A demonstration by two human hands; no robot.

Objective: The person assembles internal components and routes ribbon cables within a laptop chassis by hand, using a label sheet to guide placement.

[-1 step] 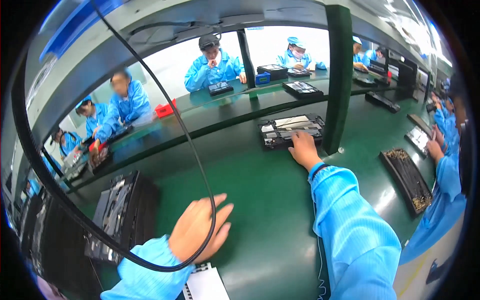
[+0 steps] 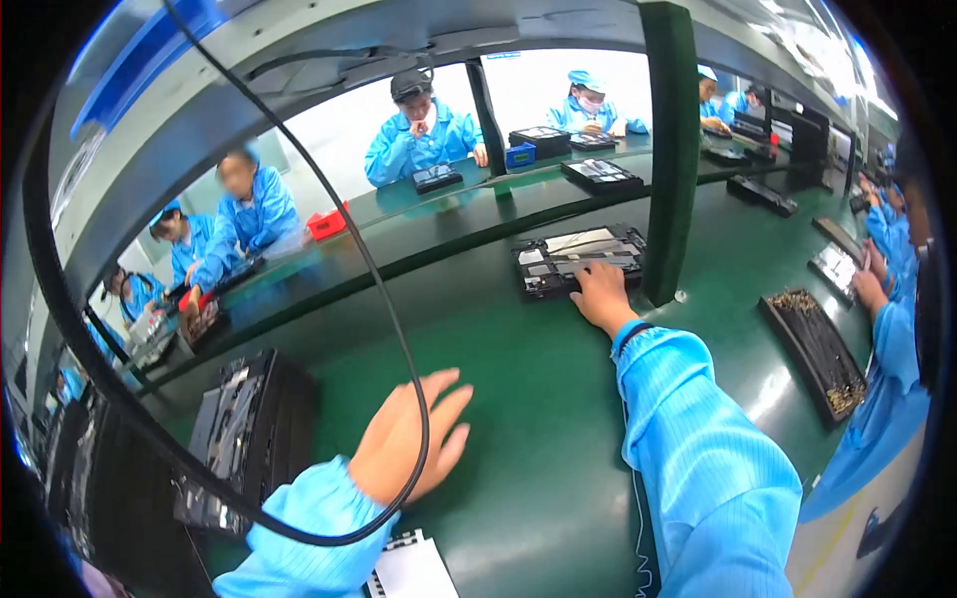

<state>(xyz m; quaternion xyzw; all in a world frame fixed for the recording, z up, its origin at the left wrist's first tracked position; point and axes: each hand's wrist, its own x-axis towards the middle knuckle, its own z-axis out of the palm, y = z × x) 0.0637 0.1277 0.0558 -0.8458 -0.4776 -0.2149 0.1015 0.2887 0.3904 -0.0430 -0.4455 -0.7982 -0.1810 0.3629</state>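
My right arm is stretched forward, and my right hand [image 2: 602,299] has its fingers bent over the near edge of a black tray [image 2: 546,290], with the thumb low against the front side. Flat silver-and-black parts lie in that tray. Under the hand, the fingertips are partly hidden. Nearer to me, my left hand [image 2: 391,444] hovers above the green bench with fingers spread and nothing in it. A black cable [image 2: 407,351] hangs in a loop in front of the left hand and sleeve.
Stacked black trays [image 2: 284,414] stand at left. A green post [image 2: 670,149] rises beside the right-hand tray. White paper [image 2: 417,570] lies near me. Further right is a long dark box [image 2: 819,351] of small brass-coloured pieces, close to a co-worker's sleeve [image 2: 897,339]. Several people sit across the bench.
My left hand has moved slightly up and to the right, still spread. The right hand stays at the tray, almost unmoved. The whole view has shifted a little.
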